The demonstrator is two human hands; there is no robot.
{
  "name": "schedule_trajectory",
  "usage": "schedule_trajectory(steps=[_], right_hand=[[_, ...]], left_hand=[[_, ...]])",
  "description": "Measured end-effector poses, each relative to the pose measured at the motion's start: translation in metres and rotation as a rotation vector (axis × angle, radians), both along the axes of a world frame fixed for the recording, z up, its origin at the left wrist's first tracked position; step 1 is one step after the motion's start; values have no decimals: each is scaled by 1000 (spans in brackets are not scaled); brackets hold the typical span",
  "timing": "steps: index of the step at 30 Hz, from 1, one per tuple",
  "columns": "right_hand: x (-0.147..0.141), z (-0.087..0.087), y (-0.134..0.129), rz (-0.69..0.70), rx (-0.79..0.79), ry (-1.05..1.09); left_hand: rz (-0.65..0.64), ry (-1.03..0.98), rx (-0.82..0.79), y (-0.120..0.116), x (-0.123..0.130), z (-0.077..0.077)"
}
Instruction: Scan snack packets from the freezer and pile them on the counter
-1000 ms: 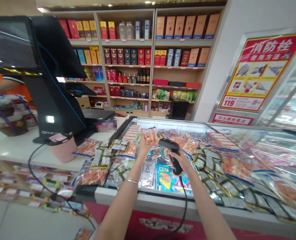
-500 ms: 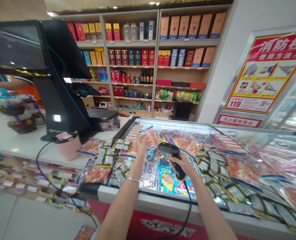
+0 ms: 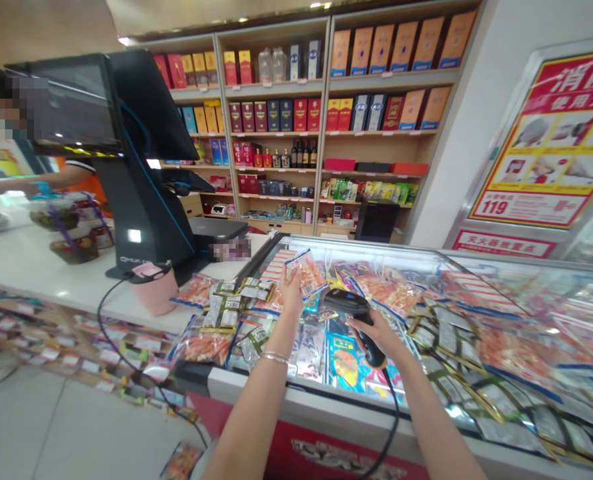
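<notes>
My left hand point(image 3: 291, 291) is closed on a clear snack bag point(image 3: 307, 273) with orange-red contents and blue edges, held up over the glass-topped freezer. Close by on the right, my right hand point(image 3: 375, 330) grips a black barcode scanner point(image 3: 347, 301) by its handle, its head pointing left toward the bag. A black cable point(image 3: 392, 427) hangs from the scanner's handle. Beneath both hands, blue packets point(image 3: 343, 360) show through the freezer glass. Green-and-silver packets point(image 3: 222, 310) lie to the left of my left hand, on top of more orange-red bags point(image 3: 203, 343).
More green-and-silver packets point(image 3: 451, 333) and snack bags spread across the freezer's right side. On the left counter point(image 3: 161, 320) stand a black checkout terminal point(image 3: 143, 180), a pink cup point(image 3: 153, 290) and tied jars point(image 3: 73, 230). A co-worker's arm point(image 3: 41, 183) reaches behind them. Boxed bottles fill the back shelves.
The view has shifted slightly left. The snack bag in my left hand now stands more upright, facing the scanner. Both hands keep their hold.
</notes>
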State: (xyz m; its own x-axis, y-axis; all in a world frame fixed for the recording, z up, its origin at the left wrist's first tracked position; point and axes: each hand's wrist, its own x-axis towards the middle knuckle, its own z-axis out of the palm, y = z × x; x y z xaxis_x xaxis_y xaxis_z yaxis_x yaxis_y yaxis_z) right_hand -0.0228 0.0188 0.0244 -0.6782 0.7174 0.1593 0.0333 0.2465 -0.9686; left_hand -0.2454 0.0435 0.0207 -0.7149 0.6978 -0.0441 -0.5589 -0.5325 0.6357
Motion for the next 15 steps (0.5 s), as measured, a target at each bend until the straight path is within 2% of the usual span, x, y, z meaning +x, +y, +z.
schedule_trajectory(steps=[7, 10, 15], right_hand=[[-1, -3, 4, -9, -63, 95], [0, -3, 6, -61, -120, 188], [2, 9, -5, -130, -240, 386]], left_hand=[[-25, -12, -10, 0, -1, -1], [-45, 6, 8, -1, 2, 0], [-80, 107, 39, -14, 6, 14]])
